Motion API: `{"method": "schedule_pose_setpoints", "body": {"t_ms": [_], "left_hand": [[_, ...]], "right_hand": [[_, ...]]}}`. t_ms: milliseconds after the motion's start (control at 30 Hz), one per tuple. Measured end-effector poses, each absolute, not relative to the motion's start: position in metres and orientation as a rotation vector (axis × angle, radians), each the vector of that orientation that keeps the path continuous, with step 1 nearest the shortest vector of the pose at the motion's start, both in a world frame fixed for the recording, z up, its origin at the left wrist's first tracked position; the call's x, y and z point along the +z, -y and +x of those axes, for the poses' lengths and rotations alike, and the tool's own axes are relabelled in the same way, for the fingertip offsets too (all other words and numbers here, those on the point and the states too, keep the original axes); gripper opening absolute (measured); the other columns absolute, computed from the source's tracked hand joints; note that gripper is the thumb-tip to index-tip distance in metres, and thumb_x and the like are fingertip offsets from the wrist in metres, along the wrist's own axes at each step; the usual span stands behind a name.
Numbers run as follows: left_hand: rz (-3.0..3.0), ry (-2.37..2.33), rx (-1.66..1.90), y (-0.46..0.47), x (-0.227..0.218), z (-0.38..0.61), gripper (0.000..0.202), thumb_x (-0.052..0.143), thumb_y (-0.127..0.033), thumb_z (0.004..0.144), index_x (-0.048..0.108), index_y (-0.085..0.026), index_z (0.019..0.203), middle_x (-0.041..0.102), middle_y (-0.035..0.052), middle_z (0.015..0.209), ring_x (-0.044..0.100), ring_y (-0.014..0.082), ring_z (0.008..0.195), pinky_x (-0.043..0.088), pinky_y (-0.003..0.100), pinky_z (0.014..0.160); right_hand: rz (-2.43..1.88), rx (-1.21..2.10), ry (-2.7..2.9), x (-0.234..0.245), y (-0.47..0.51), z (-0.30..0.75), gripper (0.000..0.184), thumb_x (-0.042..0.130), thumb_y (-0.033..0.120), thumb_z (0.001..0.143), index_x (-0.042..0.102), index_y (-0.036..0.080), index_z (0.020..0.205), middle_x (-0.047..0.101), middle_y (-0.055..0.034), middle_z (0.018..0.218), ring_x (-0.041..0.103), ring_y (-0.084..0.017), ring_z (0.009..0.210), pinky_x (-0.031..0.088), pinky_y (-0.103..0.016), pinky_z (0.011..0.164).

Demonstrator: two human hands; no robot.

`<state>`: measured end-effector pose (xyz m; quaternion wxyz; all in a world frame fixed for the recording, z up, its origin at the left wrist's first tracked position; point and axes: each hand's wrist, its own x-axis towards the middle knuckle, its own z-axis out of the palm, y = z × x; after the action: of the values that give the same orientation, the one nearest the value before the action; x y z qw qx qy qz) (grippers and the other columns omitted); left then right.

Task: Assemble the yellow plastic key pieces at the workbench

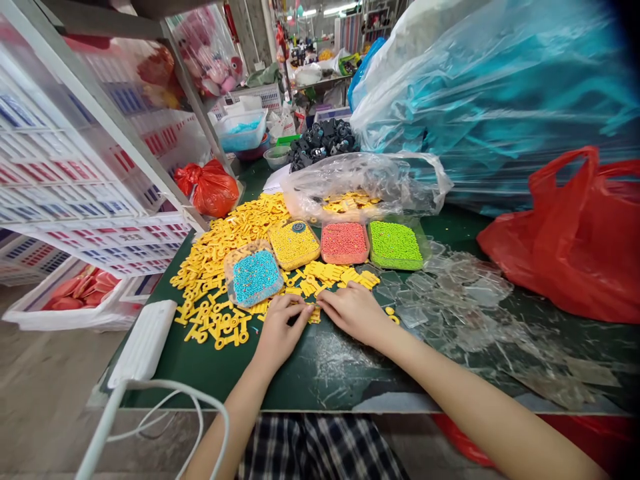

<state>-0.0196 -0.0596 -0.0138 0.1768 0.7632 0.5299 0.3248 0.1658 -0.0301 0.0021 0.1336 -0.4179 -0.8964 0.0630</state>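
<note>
Two bare hands are held with fingertips close together at the near edge of the loose yellow pieces [213, 257].
At left, the pieces are heaped on the green table [330, 380], and blue beads [257, 275] are seen just beyond the left hand [280, 330]. Its thumb and forefinger are curved almost into a ring. The right hand [356, 312] is angled inward, back upward, its fingers bent toward the left fingertips. Whether either grip is closed on something small cannot be told; the fingertips are partly hidden. Both forearms are cut off below.
</note>
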Motion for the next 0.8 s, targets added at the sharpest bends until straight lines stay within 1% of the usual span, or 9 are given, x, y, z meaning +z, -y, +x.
{"method": "schedule_pose_setpoints", "body": {"t_ms": [100, 167, 267, 333, 400, 433, 567, 667, 800], "left_hand": [[2.119, -1.528, 0.977, 0.060, -0.013, -0.021, 0.029, 0.052, -0.037, 0.093, 0.072, -0.021, 0.080, 0.066, 0.0048, 0.086, 0.057, 0.0194, 0.085, 0.047, 0.034, 0.078], [2.117, -1.541, 1.019, 0.060, -0.011, -0.022, 0.031, 0.051, -0.040, 0.093, 0.072, -0.021, 0.081, 0.066, 0.0048, 0.085, 0.058, 0.0193, 0.085, 0.048, 0.034, 0.078], [2.212, -1.542, 1.108, 0.058, -0.005, -0.021, 0.032, 0.049, -0.041, 0.094, 0.072, -0.022, 0.083, 0.066, 0.0045, 0.088, 0.058, 0.0192, 0.086, 0.047, 0.033, 0.078], [2.347, -1.520, 1.137, 0.054, 0.001, -0.017, 0.029, 0.049, -0.039, 0.094, 0.073, -0.023, 0.086, 0.066, 0.0049, 0.092, 0.057, 0.0201, 0.089, 0.046, 0.035, 0.080], [2.508, -1.475, 1.064, 0.048, 0.008, -0.009, 0.025, 0.051, -0.036, 0.093, 0.073, -0.024, 0.089, 0.066, 0.0059, 0.099, 0.056, 0.0222, 0.094, 0.045, 0.038, 0.082], [2.579, -1.446, 0.995, 0.044, 0.011, -0.005, 0.023, 0.053, -0.035, 0.093, 0.073, -0.024, 0.089, 0.066, 0.0062, 0.103, 0.055, 0.0234, 0.096, 0.045, 0.039, 0.084], [2.693, -1.381, 0.774, 0.026, 0.021, 0.015, 0.017, 0.061, -0.036, 0.087, 0.073, -0.025, 0.090, 0.065, 0.0054, 0.111, 0.053, 0.0261, 0.104, 0.043, 0.043, 0.088], [2.690, -1.333, 0.746, 0.016, 0.028, 0.027, 0.019, 0.063, -0.040, 0.085, 0.072, -0.027, 0.096, 0.063, 0.0054, 0.115, 0.051, 0.0271, 0.109, 0.043, 0.044, 0.091], [2.661, -1.239, 0.851, 0.014, 0.037, 0.030, 0.029, 0.058, -0.043, 0.089, 0.065, -0.026, 0.112, 0.060, 0.0067, 0.119, 0.051, 0.0258, 0.113, 0.041, 0.043, 0.096]], "right_hand": [[-1.250, 0.224, 2.546, 0.005, 0.029, 0.169, 0.025, 0.040, 0.026, 0.097, 0.062, 0.016, 0.091, 0.066, -0.0062, 0.070, 0.057, -0.017, 0.064, 0.029, -0.030, 0.067], [-1.263, 0.365, 2.398, 0.006, 0.029, 0.169, 0.024, 0.041, 0.028, 0.096, 0.062, 0.016, 0.090, 0.066, -0.0070, 0.075, 0.058, -0.018, 0.070, 0.033, -0.031, 0.070], [-1.189, 0.929, 1.951, 0.009, 0.031, 0.165, 0.029, 0.036, 0.035, 0.096, 0.058, 0.018, 0.102, 0.065, -0.0084, 0.091, 0.060, -0.019, 0.084, 0.042, -0.030, 0.073], [-1.060, 1.435, 1.585, 0.013, 0.032, 0.161, 0.041, 0.022, 0.040, 0.098, 0.054, 0.017, 0.111, 0.064, -0.0098, 0.096, 0.061, -0.018, 0.088, 0.048, -0.030, 0.074], [-0.949, 1.808, 1.230, 0.018, 0.032, 0.158, 0.052, 0.008, 0.038, 0.098, 0.053, 0.014, 0.109, 0.064, -0.0118, 0.093, 0.062, -0.018, 0.088, 0.050, -0.031, 0.078], [-0.926, 1.906, 1.066, 0.020, 0.031, 0.158, 0.053, 0.006, 0.036, 0.097, 0.054, 0.014, 0.105, 0.064, -0.0125, 0.091, 0.062, -0.018, 0.087, 0.050, -0.032, 0.080], [-0.949, 1.959, 0.605, 0.030, 0.029, 0.161, 0.039, 0.015, 0.027, 0.092, 0.053, 0.017, 0.086, 0.061, -0.0110, 0.084, 0.059, -0.017, 0.075, 0.050, -0.031, 0.081], [-0.955, 1.945, 0.556, 0.037, 0.025, 0.174, 0.033, 0.019, 0.026, 0.091, 0.050, 0.019, 0.080, 0.060, -0.0103, 0.084, 0.059, -0.017, 0.076, 0.051, -0.030, 0.080], [-1.054, 1.941, 0.764, 0.054, 0.004, 0.210, 0.044, 0.010, 0.029, 0.094, 0.051, 0.018, 0.080, 0.061, -0.0153, 0.091, 0.061, -0.019, 0.089, 0.050, -0.034, 0.085]]}}
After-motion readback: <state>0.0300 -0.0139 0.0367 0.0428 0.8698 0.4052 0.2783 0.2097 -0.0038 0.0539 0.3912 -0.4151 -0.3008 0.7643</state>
